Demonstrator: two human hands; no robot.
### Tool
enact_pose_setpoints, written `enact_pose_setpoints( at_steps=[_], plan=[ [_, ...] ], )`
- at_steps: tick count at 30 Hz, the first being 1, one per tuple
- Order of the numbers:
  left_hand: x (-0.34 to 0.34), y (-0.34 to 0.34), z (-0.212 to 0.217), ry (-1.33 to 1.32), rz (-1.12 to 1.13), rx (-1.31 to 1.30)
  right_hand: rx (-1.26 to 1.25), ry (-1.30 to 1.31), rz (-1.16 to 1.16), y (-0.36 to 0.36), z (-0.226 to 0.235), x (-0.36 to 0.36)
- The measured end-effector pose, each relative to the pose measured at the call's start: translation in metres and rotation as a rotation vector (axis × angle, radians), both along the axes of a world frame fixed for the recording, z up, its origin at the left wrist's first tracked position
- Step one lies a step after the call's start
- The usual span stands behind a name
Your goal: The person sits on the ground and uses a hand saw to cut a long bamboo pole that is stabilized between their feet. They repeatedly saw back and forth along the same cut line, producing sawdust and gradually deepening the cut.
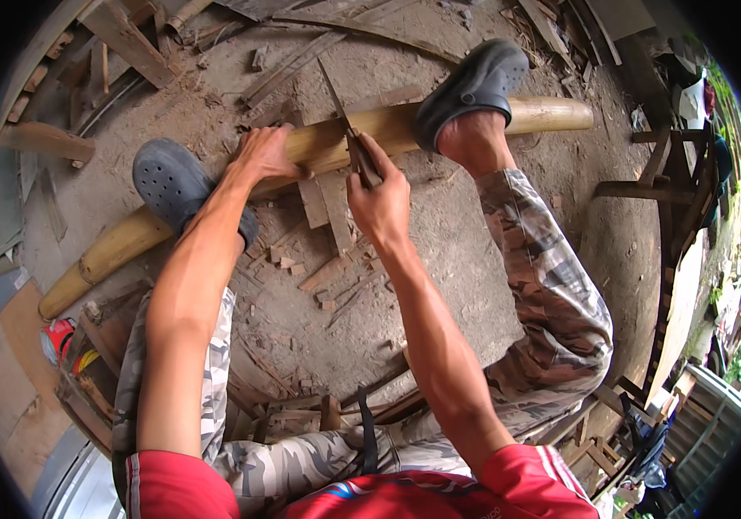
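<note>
A thick yellow-brown bamboo pole (379,128) lies slantwise across in front of me, its right part farther away. My left hand (264,156) grips the pole from above, its thumb toward me. To the right of it, my right hand (381,195) is closed around the handle of a handsaw (333,90). The saw's narrow blade points away from me and crosses the pole; how deep its teeth sit cannot be seen. My feet, in dark clogs, press on the pole at both sides: the left clog (171,183) and the right clog (465,91).
Wood blocks (325,206) lie beneath the pole's middle, with small offcuts around on the dirt floor (439,251). Planks (128,43) and scraps are heaped at the far left and along the back. A wooden frame (660,186) stands at right. A red packet (59,339) lies at left.
</note>
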State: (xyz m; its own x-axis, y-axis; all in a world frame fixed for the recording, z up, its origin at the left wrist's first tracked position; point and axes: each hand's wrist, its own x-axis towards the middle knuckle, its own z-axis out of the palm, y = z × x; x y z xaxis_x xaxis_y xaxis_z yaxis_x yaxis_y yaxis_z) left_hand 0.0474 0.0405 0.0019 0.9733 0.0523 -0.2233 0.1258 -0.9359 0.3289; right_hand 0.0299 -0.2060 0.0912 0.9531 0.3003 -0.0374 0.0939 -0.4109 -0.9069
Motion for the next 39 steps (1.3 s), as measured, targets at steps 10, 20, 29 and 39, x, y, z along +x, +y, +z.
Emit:
enact_pose_setpoints(
  at_steps=[10,20,29,39],
  plan=[
    [-0.007,0.012,0.000,0.103,0.009,-0.047,-0.114,0.140,0.147,-0.121,0.068,-0.145],
    [0.002,0.013,0.015,0.113,0.037,-0.055,-0.026,0.020,0.010,0.002,-0.008,-0.005],
    [0.000,0.017,0.000,0.100,-0.003,-0.088,-0.102,0.160,0.137,-0.118,0.060,-0.142],
    [0.006,0.006,0.023,0.115,0.002,-0.070,-0.025,-0.005,0.004,0.001,-0.008,-0.009]
  ],
)
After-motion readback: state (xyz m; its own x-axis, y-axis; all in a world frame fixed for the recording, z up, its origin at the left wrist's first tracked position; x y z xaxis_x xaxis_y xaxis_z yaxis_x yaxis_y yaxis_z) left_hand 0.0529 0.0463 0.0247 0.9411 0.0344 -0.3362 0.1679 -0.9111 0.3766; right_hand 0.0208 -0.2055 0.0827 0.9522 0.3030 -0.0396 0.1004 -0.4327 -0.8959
